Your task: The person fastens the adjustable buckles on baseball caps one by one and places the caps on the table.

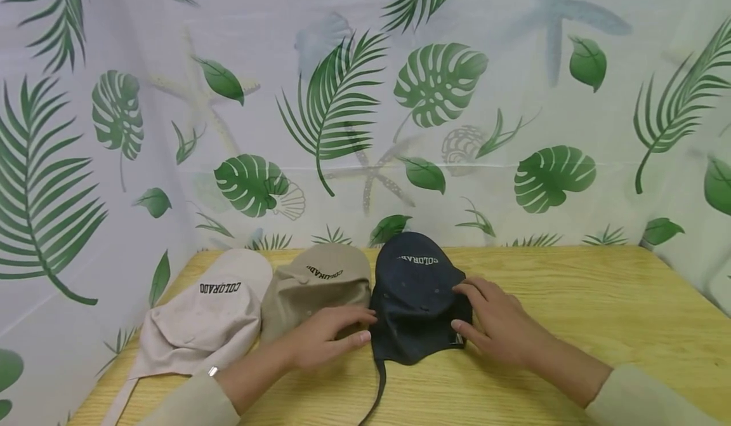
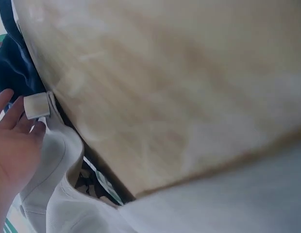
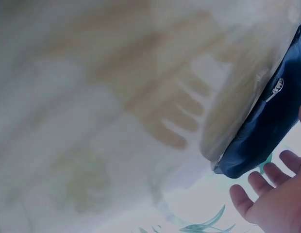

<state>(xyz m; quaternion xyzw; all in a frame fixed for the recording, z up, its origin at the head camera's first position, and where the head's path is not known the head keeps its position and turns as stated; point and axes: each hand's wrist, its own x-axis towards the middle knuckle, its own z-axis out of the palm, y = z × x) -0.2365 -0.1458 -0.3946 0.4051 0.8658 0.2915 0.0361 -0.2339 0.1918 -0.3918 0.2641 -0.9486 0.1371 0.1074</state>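
Observation:
A navy cap with "COLORADO" on its front lies on the table between my two hands. My left hand passes over the front of the khaki cap, its fingertips right at the navy cap's left edge. At the opposite edge, the fingers of my right hand are spread and loosely bent, overlapping the navy fabric. In the right wrist view those fingers stay apart beside the navy cap, with nothing gripped. The left wrist view shows relaxed fingers by a pale tag on the lighter cap.
A pale cap with dark "COLORADO" lettering lies at the left, its strap trailing forward. The navy cap's strap hangs toward the front. Behind the wooden table hangs a leaf-print curtain.

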